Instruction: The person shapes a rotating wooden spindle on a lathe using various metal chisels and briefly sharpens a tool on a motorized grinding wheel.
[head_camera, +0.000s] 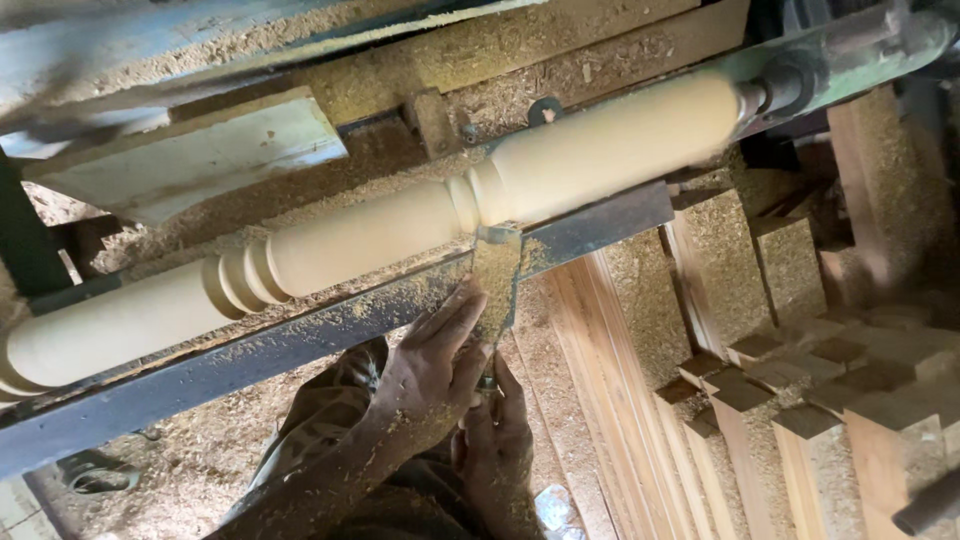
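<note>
A pale turned wooden spindle (380, 232) with beads and grooves is mounted in a lathe and runs from lower left to upper right. A flat metal chisel (496, 272), dusted with sawdust, lies across the dark tool rest (300, 340), and its tip touches the spindle beside a bead. My left hand (432, 372) lies over the blade just below the rest. My right hand (497, 440) grips the chisel lower down, near its handle, which is mostly hidden.
The green tailstock (830, 65) holds the spindle's right end. Sawdust covers the lathe bed (560, 50) and the floor. Squared wooden blanks (810, 440) and long planks (600, 400) lie stacked at lower right.
</note>
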